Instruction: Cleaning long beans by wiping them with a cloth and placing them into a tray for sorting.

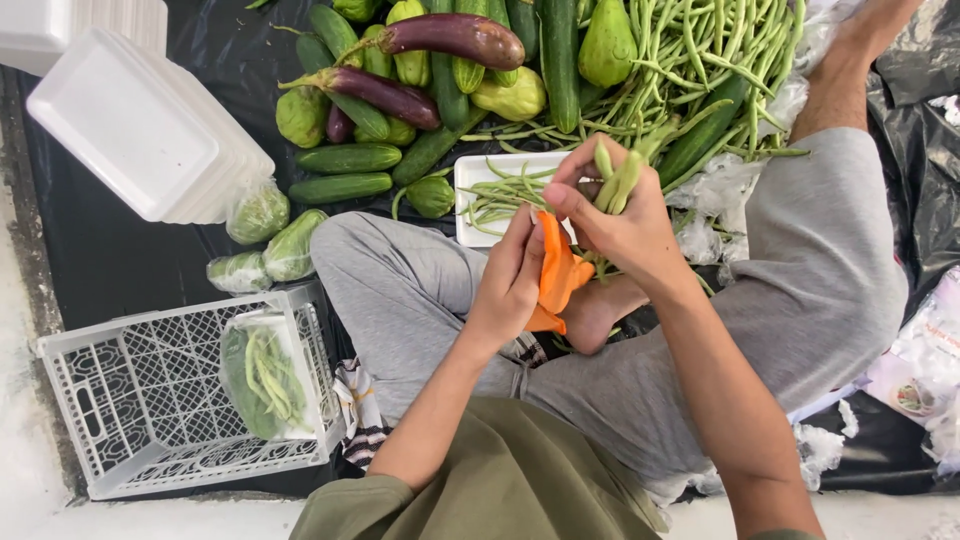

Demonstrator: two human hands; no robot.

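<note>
- Two bare hands work above a white foam tray that rests on black sheeting before a seated person's crossed legs.
- Right hand, just right of the tray, is closed around a small bunch of green beans, its fingers curled about them.
- Left hand, just below the tray, grips an orange knife.
- More loose beans lie inside the tray.
- Beyond the tray sit cucumbers and purple eggplants.
- Well left of the tray stands a white plastic crate holding a wrapped bean pack.
</note>
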